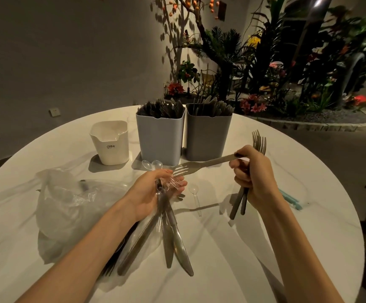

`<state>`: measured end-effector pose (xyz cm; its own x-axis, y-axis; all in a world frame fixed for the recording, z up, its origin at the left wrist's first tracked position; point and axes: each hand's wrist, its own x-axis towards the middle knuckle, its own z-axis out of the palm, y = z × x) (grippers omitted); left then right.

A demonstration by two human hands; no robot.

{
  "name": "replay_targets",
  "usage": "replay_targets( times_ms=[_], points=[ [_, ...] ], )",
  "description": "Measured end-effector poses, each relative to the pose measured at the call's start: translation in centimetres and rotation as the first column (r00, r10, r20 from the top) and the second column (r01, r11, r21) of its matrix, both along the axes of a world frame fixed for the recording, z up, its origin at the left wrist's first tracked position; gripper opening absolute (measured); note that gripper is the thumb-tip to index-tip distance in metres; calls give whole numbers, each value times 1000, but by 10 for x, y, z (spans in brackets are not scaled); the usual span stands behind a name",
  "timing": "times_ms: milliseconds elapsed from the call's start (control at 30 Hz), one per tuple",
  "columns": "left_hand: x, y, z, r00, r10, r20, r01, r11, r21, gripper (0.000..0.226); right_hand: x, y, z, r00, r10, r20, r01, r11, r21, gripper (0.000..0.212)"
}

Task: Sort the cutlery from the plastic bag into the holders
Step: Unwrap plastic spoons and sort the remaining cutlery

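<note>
Metal fork (201, 165) between left hand (155, 193) and right hand (252, 176).

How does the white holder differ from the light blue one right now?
The white holder is shorter and squatter; the light blue holder stands taller. The white one looks empty inside, while the blue one is packed with dark cutlery sticking above its rim. The white one carries small printed lettering on its front; the blue one's front is plain. The white one stands apart at the left; the blue sits close beside the grey holder. Both stand upright on the table.
</note>
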<state>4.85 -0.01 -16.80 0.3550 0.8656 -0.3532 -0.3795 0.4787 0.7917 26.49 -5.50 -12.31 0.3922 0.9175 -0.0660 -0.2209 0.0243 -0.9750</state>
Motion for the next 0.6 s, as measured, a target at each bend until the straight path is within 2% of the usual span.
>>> replay_targets(
  times_ms=[67, 267, 433, 533, 600],
  points=[
    [0, 1, -2, 1000, -8, -3, 8, 1000, -15, 32, 0, 0, 0, 1000, 5, -24, -5, 1000, -7, 18],
    [-3, 4, -3, 1000, -12, 12, 12, 1000, 9, 39, -11, -2, -5, 975, 165, 149, -146, 980, -134, 21],
    [-4, 6, -2, 997, 72, 5, -72, 996, 57, 35, -23, -2, -11, 806, 405, 432, -286, 905, -315, 23],
    [-8, 8, -2, 996, 77, 52, -80, 995, 53, 23, -30, -1, -12, 712, 524, 468, -360, 844, -398, 26],
    [-9, 10, -2, 996, 71, 59, -75, 994, 74, 20, -31, -2, -11, 666, 603, 440, -423, 791, -443, 38]
  ],
)
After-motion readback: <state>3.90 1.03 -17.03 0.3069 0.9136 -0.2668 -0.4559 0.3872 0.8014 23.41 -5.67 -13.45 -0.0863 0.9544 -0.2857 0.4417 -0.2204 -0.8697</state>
